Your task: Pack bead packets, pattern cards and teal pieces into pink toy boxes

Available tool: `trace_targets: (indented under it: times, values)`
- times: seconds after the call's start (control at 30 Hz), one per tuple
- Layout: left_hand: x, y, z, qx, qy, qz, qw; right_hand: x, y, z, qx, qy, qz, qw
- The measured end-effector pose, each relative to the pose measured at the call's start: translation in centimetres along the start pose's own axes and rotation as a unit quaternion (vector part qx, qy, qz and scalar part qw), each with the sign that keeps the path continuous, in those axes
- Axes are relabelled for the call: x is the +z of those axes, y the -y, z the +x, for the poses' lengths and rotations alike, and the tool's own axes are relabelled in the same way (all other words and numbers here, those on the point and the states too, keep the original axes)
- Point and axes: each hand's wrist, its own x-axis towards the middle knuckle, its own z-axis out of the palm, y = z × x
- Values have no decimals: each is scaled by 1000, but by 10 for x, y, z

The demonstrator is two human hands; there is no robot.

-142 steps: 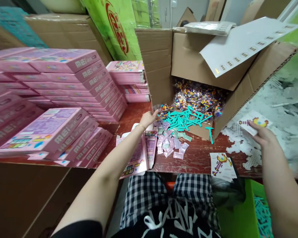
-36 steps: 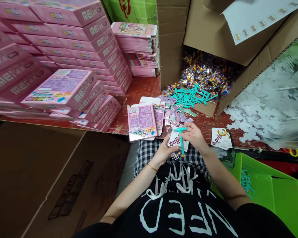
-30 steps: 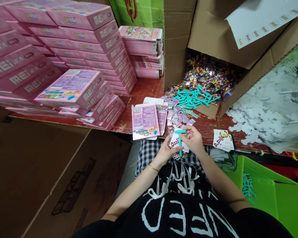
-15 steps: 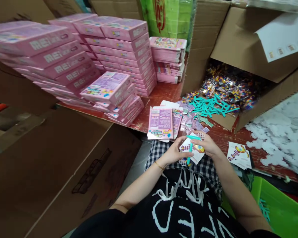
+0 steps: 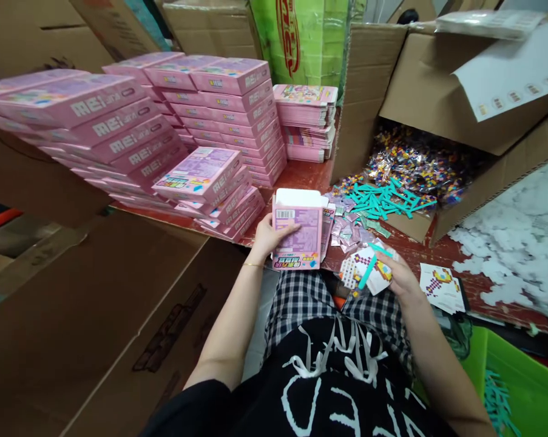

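My left hand (image 5: 272,235) grips a pink-and-purple box (image 5: 296,243) by its left side, thumb across the printed face; the white flap at its far end stands open. Over my lap, my right hand (image 5: 400,274) is closed on a bundle: a printed card (image 5: 377,280) with a pixel picture, a teal plastic T-shaped piece (image 5: 368,271) on top, and a white grid-like piece (image 5: 348,273) beside it. Another pink box (image 5: 327,227) lies partly hidden behind the held one. Small purple and green sachets (image 5: 349,227) are strewn just beyond.
Stacks of pink boxes (image 5: 237,79) fill the left and back of the red table. Teal sticks (image 5: 387,200) lie before an open carton with bags of colourful beads (image 5: 419,161). Printed cards (image 5: 442,288) and white pieces (image 5: 505,243) lie right; a green bin (image 5: 528,376) stands below.
My left hand has left the bundle, moved left and taken hold of the box, now raised toward me. My right hand keeps the card and teal piece, shifted slightly right and down.
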Motion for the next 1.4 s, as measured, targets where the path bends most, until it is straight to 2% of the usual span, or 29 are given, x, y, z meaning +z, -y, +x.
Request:
trace_targets:
  times: [0.1, 0.2, 0.23, 0.3, 0.43, 0.6, 0.77, 0.8, 0.83, 0.93, 0.97, 1.0, 1.03, 1.07, 1.13, 1.2, 1.23, 1.3, 1.4]
  values:
    - [4, -24, -44, 31, 140, -12, 990, 9, 40, -15, -84, 33, -16, 996]
    - [15, -40, -84, 57, 279, -14, 959, 27, 70, -23, -198, 81, -57, 975]
    - [19, -42, -94, 64, 310, -27, 948, 31, 75, -23, -227, 85, -72, 967]
    - [28, -42, -108, 53, 338, -65, 938, 35, 77, -23, -262, 87, -103, 956]
    - [45, -33, -117, -46, 321, -110, 940, 27, 67, -28, -289, 123, -226, 922]
    - [62, -24, -123, -102, 267, -143, 947, 23, 56, -36, -246, 208, -404, 856]
    - [66, -17, -131, -136, 216, -180, 950, 23, 55, -39, -320, 172, -446, 818]
    - [66, -15, -132, -138, 210, -192, 949, 24, 54, -41, -335, 184, -455, 804]
    - [66, -14, -133, -141, 205, -203, 947, 26, 54, -44, -347, 213, -474, 780]
    - [65, -10, -135, -144, 187, -220, 947, 30, 51, -53, -359, 305, -557, 684]
    - [64, -9, -134, -145, 182, -223, 947, 30, 50, -55, -362, 311, -577, 663]
    - [62, -9, -132, -146, 176, -226, 947, 29, 48, -56, -372, 291, -585, 659]
    - [61, -9, -129, -144, 166, -229, 948, 27, 45, -57, -385, 253, -579, 673]
    - [59, -9, -126, -140, 151, -234, 950, 25, 41, -56, -395, 208, -556, 701]
    - [56, -10, -119, -129, 114, -241, 955, 21, 27, -52, -379, 146, -468, 785]
    - [56, -11, -115, -111, 85, -238, 961, 21, 9, -46, -300, 163, -355, 870]
    - [58, -11, -114, -95, 80, -233, 965, 22, 0, -44, -258, 181, -300, 900]
    - [62, -11, -116, -37, 79, -214, 973, 26, -15, -39, -208, 193, -216, 934]
    - [67, -5, -122, 46, 116, -171, 977, 24, -25, -35, -197, 173, -184, 947]
